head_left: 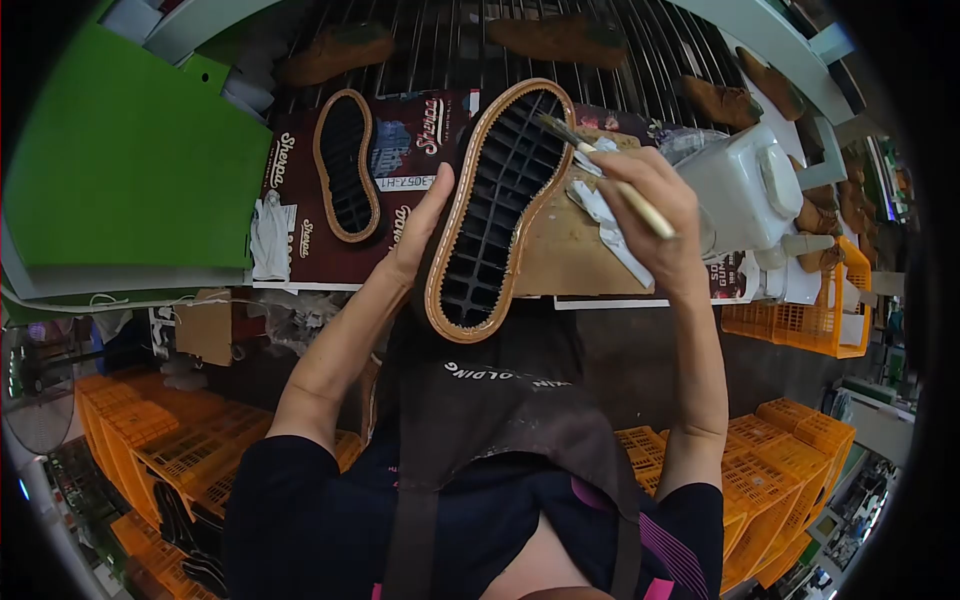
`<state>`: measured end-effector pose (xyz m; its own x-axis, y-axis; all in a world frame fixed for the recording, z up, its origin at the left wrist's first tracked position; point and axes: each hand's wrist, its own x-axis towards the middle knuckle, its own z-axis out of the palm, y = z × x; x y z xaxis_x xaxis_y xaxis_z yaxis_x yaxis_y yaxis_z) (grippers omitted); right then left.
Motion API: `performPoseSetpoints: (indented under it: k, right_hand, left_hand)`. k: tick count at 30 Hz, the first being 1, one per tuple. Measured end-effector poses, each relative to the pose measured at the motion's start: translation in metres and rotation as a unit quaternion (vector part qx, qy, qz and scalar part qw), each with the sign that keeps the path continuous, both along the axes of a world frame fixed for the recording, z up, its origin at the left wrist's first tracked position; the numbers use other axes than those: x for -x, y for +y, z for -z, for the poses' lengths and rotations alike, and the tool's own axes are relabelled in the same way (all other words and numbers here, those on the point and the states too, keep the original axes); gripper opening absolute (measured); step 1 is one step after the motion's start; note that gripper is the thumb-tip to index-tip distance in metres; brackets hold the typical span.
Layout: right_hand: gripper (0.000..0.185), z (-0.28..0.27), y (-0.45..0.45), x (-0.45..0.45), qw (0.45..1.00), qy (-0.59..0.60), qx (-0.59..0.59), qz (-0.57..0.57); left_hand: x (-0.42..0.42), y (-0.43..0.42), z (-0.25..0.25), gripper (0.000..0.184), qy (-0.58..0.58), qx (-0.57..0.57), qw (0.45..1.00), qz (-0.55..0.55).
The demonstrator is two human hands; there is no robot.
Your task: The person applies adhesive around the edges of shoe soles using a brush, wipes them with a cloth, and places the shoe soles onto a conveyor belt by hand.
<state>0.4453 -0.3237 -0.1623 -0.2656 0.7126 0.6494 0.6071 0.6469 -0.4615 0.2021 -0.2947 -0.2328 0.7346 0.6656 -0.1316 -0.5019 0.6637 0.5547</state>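
A shoe sole (478, 215) with a tan rim and a black ribbed inside is held up in front of me, tilted, its hollow side towards the camera. My left hand (422, 232) supports it from the left; the thumb sticks up beside the rim and the other fingers are hidden behind the sole. Between the fingers of my right hand (655, 205) is a paintbrush (648, 212) with a pale handle. Its bristles reach the inner edge of the sole's upper right end. A second, similar sole (345, 165) lies on the dark red printed cardboard (290, 190) to the left.
A whitish plastic jug (740, 190) stands right of my right hand, near crumpled white paper (600, 215). Brown shoes (560, 40) sit on the metal rod rack (440, 50) behind. A green panel (130, 150) rises at left; orange crates (190, 440) are stacked behind me.
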Motion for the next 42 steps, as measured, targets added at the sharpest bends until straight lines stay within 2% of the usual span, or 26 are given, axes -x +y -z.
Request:
performPoseSetpoints:
  k: [1,4,5,6,7,9,10,12,14,15,16,18,20,23,24,25,26,27,29,30,31,33,35,38,40,42]
  right_hand:
    - [0.027,0.008,-0.008,0.011,0.999,-0.009,0.039,0.022]
    - [0.027,0.012,-0.039,0.040,0.996,-0.038,0.057,-0.062]
    - [0.026,0.004,-0.053,0.048,0.990,-0.007,0.090,-0.110]
    - [0.022,0.005,-0.062,0.055,0.974,0.065,0.141,-0.166]
    - [0.021,0.006,-0.061,0.058,0.955,0.120,0.190,-0.196]
    - [0.017,0.011,-0.050,0.051,0.900,0.231,0.303,-0.212]
    - [0.020,0.006,-0.043,0.043,0.793,0.337,0.492,-0.123]
    - [0.024,0.031,-0.009,0.024,0.826,0.408,0.386,-0.038]
    - [0.020,0.034,0.003,0.010,0.884,0.384,0.260,0.052]
    - [0.018,0.036,0.004,0.010,0.916,0.346,0.174,0.099]
    - [0.020,0.041,0.006,0.001,0.981,0.158,0.024,0.107]
    - [0.021,0.037,-0.018,0.020,0.997,0.066,0.001,0.042]
    - [0.021,0.016,-0.056,0.047,0.997,-0.022,0.073,-0.033]
    - [0.020,0.001,-0.077,0.056,0.972,0.059,0.162,-0.157]
    - [0.019,0.002,-0.072,0.052,0.970,0.122,0.163,-0.135]
    - [0.020,0.001,-0.063,0.046,0.976,0.129,0.152,-0.082]
    - [0.021,0.011,-0.048,0.043,0.992,0.109,0.057,-0.027]
    - [0.021,0.020,-0.043,0.041,0.994,0.093,0.065,0.010]
    - [0.021,0.017,-0.061,0.050,0.980,0.110,0.146,-0.081]
    - [0.020,0.012,-0.072,0.054,0.973,0.071,0.180,-0.124]
    - [0.019,0.009,-0.074,0.057,0.967,0.106,0.157,-0.174]
    - [0.017,0.000,-0.069,0.052,0.960,0.180,0.169,-0.130]
    - [0.019,0.010,-0.051,0.053,0.988,0.139,0.063,0.020]
    - [0.020,0.004,-0.067,0.055,0.966,0.129,0.192,-0.111]
    - [0.019,-0.006,-0.070,0.043,0.911,0.239,0.282,-0.183]
    - [0.018,0.004,-0.055,0.035,0.918,0.300,0.218,-0.141]
  left_hand:
    - [0.001,-0.001,-0.001,0.062,0.018,-0.019,1.000,0.000]
    - [0.006,0.005,0.012,0.060,-0.018,0.015,1.000,-0.016]
    - [0.003,0.005,0.007,0.060,-0.037,0.026,0.999,-0.026]
    - [0.005,0.011,0.015,0.060,0.015,0.003,0.999,-0.038]
    - [0.008,0.012,0.019,0.060,-0.041,0.013,0.999,-0.002]
    - [0.008,0.012,0.013,0.060,-0.011,-0.004,1.000,0.013]
    - [0.004,0.005,0.005,0.060,0.025,0.031,0.997,-0.063]
    - [0.012,0.006,0.027,0.058,-0.033,0.033,0.998,0.044]
    - [0.011,0.001,0.020,0.056,-0.029,0.018,0.999,0.040]
    - [0.011,-0.001,0.018,0.056,-0.020,0.017,0.999,0.022]
    - [0.013,-0.004,0.017,0.056,-0.011,0.018,1.000,0.004]
    - [0.016,-0.001,0.014,0.057,0.009,0.012,1.000,0.006]
    - [0.018,0.005,0.017,0.058,-0.028,-0.002,1.000,0.010]
    - [0.014,0.009,0.010,0.058,0.022,-0.017,0.999,-0.024]
    - [0.013,0.009,0.008,0.058,0.036,-0.016,0.999,-0.033]
    - [0.016,0.010,0.011,0.058,0.026,-0.028,0.999,-0.011]
    - [0.018,0.011,0.013,0.058,0.014,-0.041,0.999,0.012]
    - [0.015,0.008,0.006,0.058,0.042,-0.061,0.997,-0.003]
    - [0.012,0.008,0.014,0.062,0.040,-0.036,0.998,-0.044]
    - [0.009,0.004,0.002,0.060,0.042,-0.021,0.997,-0.058]
    - [0.009,0.003,-0.003,0.060,0.043,-0.023,0.997,-0.059]
    - [0.008,0.000,-0.007,0.059,0.071,0.006,0.996,-0.059]
    - [0.015,0.002,0.007,0.057,0.039,-0.002,0.999,-0.031]
    - [0.010,-0.006,-0.001,0.056,0.064,-0.007,0.996,-0.061]
    - [0.014,-0.009,0.003,0.056,0.047,0.016,0.998,-0.046]
    - [0.021,-0.011,0.014,0.059,0.024,0.076,0.996,-0.045]
